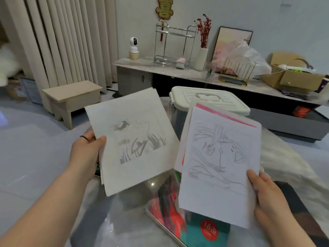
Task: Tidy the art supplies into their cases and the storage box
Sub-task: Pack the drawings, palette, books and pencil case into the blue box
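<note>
Only one bit of writing is legible: a round red label on the flat colourful case [188, 227] at 6 o'clock, which reads "18" beside a character too blurred to make out, with a small "12ML" under it. The case lies flat on the glossy table [114, 227], partly hidden by the papers held above it.

The left hand [87, 150] pinches a few sketch sheets [131, 139] at their 9 o'clock edge, thumb on top and fingers hidden behind. The top sheet bears a shaded pencil drawing, and its long axis runs from 11 to 5 o'clock. A thin dark band [83, 137] circles one finger.

The right hand [267, 193] grips a paper stack [219, 157] at its 5 o'clock corner, thumb laid on the front sheet — a fine line drawing inside a ruled frame. The stack's long axis runs nearly 12 to 6, leaning slightly toward 1 and 7. A pink-red strip peeks out along its far edge.

Both bundles are held in the air, just beside each other but apart. At 12 o'clock behind them stands the storage box [210, 102] — white ribbed lid on, handle lying flat. A wooden stool [73, 98] sits at 10 o'clock.
</note>
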The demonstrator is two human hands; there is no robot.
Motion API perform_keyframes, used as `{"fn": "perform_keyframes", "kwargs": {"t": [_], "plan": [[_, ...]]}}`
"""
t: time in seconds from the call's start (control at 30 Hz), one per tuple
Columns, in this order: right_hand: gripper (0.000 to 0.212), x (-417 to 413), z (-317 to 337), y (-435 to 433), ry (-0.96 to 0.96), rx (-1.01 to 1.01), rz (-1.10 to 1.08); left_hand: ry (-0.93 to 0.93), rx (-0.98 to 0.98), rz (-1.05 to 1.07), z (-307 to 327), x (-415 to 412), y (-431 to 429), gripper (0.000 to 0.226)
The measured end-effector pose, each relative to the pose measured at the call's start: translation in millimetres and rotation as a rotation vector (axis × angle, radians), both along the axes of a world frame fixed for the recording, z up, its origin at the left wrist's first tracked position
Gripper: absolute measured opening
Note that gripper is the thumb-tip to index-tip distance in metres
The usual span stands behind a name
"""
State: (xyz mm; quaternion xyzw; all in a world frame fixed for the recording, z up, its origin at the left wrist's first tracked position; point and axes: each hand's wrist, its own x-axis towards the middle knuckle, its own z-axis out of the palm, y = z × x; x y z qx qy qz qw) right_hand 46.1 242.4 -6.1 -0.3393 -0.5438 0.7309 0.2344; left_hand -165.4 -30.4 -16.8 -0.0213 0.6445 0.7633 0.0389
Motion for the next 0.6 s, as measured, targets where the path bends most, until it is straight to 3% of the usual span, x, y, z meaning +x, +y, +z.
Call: {"fn": "perform_keyframes", "kwargs": {"t": [0.1,0.3,0.47,0.6], "plan": [[0.021,7,7,3,-0.006,0.046,0.014,-0.031,0.010,-0.128,-6,40,21,0.024],[0.017,7,-13,-9,-0.219,0.194,0.120,-0.188,0.067,-0.384,-20,84,59,0.031],[0.017,-5,-30,-11,-0.332,0.190,0.218,-0.263,0.076,-0.435,-23,91,75,0.019],[0.023,-13,-35,-16,-0.348,0.245,0.198,-0.252,-0.059,-0.466,-15,101,84,0.019]]}}
